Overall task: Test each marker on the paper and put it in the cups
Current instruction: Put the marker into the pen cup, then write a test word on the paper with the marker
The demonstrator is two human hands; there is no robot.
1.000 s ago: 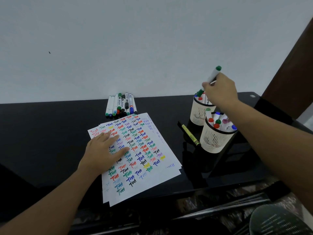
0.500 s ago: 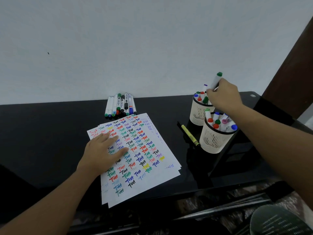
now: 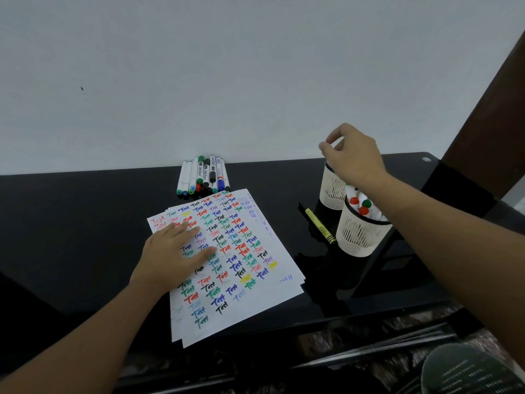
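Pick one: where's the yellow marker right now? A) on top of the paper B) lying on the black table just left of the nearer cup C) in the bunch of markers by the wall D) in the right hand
B: the yellow marker lies flat on the black table, beside the nearer cup on its left, apart from the paper and both hands.

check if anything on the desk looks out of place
One yellow marker lies loose on the black desk beside the two cups, apart from the marker row by the wall. Nothing spilled.
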